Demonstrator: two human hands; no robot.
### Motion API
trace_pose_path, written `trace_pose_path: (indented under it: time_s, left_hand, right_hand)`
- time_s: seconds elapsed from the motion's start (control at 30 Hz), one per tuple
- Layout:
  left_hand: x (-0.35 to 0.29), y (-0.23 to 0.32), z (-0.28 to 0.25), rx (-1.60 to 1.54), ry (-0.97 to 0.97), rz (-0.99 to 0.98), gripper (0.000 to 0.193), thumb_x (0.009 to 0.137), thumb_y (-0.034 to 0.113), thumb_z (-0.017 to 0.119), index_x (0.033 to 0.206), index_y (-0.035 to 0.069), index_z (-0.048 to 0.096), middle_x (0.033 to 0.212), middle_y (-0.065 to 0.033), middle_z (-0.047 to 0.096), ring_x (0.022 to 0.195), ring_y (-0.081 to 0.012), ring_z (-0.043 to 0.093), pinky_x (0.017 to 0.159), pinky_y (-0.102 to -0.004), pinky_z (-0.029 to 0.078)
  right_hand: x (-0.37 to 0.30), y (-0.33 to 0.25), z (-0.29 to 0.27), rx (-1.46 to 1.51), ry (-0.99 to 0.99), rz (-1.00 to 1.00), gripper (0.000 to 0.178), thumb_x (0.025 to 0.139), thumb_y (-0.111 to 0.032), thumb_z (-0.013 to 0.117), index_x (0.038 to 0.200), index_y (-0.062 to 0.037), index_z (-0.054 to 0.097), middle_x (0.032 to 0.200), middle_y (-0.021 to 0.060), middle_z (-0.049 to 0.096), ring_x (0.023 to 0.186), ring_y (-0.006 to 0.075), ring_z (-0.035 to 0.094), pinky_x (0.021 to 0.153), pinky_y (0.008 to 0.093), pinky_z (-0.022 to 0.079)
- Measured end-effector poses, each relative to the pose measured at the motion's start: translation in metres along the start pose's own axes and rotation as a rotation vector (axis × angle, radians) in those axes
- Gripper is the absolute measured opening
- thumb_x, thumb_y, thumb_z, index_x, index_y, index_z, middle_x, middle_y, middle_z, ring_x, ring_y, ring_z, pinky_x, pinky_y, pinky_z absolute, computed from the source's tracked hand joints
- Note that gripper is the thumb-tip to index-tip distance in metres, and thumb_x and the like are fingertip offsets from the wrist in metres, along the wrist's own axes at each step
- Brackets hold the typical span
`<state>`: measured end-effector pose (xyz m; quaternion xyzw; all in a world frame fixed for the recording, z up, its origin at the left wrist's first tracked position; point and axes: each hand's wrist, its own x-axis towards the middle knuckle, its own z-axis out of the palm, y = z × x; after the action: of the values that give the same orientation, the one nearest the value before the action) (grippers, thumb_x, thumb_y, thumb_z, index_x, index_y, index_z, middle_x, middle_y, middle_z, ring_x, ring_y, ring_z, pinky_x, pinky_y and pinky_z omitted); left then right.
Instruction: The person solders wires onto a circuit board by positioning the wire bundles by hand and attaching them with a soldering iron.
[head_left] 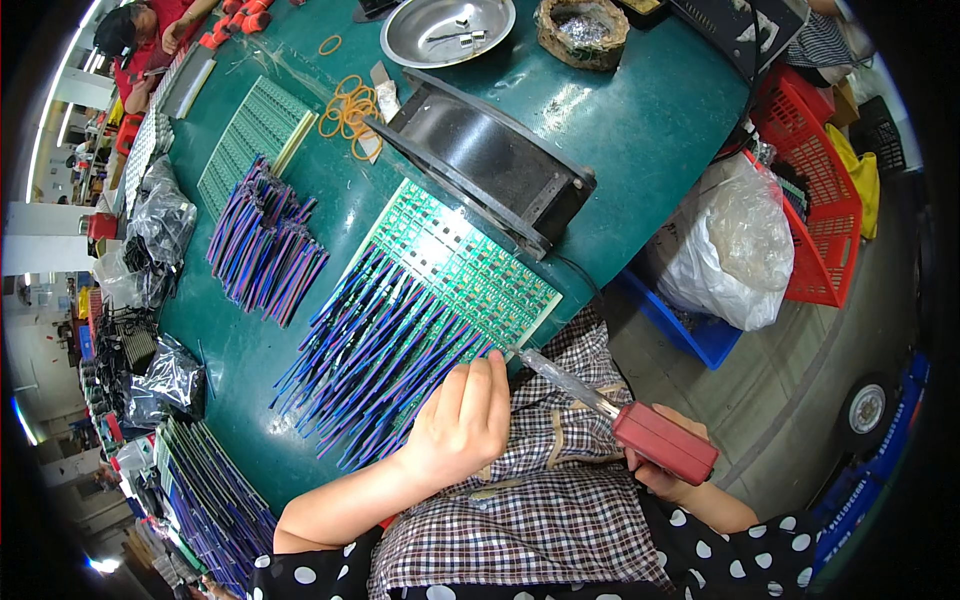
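Note:
My right hand [672, 478] is wrapped round the red handle of a soldering gun [668, 442]. Its long shaft points up and left, with the tip at the near right edge of a green circuit board panel [465, 262]. Beside that tip, my left hand [465, 415] has its fingers pressed together at the panel's edge. Whatever the left fingertips pinch is too small to make out. Many blue, black and purple wires [375, 350] run from rows on the panel down over its near left side.
Behind the panel stands a black fan [485, 150]. Further left lie a wire bundle [265, 240], a stack of green panels [255, 140] and rubber bands [350, 108]. A metal bowl [415, 35] is at the back. Red crates [825, 215] and a blue bin [700, 340] stand right; a co-worker [140, 45] sits far left.

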<state>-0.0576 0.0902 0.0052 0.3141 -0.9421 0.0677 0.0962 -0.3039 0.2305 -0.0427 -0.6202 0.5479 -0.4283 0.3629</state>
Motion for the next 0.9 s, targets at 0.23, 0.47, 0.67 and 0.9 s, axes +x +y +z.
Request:
trace_pose_path:
  time_s: [0.23,0.47,0.67,0.9]
  left_hand:
    - [0.001,0.0,0.002,0.013,0.013,0.002,0.034,0.068,0.001,0.061,0.099,-0.01,0.063,0.09,-0.0149,0.059,0.073,-0.0222,0.059,0.062,-0.0268,0.052]
    - [0.001,0.002,0.003,0.066,0.021,0.039,0.032,0.068,0.001,0.061,0.098,-0.011,0.063,0.088,-0.0148,0.058,0.073,-0.0223,0.059,0.062,-0.0268,0.051]
    - [0.0,0.003,0.004,0.031,0.023,0.002,0.03,0.069,0.001,0.061,0.097,-0.01,0.063,0.087,-0.014,0.058,0.072,-0.0215,0.058,0.061,-0.0267,0.051]
    - [0.003,0.004,0.006,0.031,0.056,-0.017,0.028,0.07,0.0,0.062,0.095,-0.009,0.064,0.086,-0.0138,0.059,0.071,-0.0213,0.058,0.059,-0.0262,0.05]
  right_hand:
    - [0.002,-0.001,0.006,-0.233,0.053,-0.117,0.056,0.086,-0.052,0.061,0.115,-0.0046,0.06,0.084,0.0064,0.067,0.07,0.0248,0.066,0.066,0.034,0.052]
    - [-0.006,0.01,0.013,0.087,0.091,-0.017,0.049,0.087,-0.051,0.06,0.103,-0.0055,0.065,0.077,0.0049,0.066,0.067,0.0241,0.066,0.069,0.0357,0.052]
    - [-0.01,0.014,-0.005,-0.079,-0.057,-0.105,0.065,0.074,-0.042,0.078,0.112,0.0075,0.059,0.087,0.0122,0.069,0.072,0.0261,0.07,0.066,0.033,0.056]
    - [0.0,0.006,-0.006,-0.169,-0.053,-0.163,0.066,0.073,-0.042,0.078,0.112,0.0071,0.058,0.093,0.0155,0.068,0.074,0.0269,0.07,0.066,0.0328,0.056]
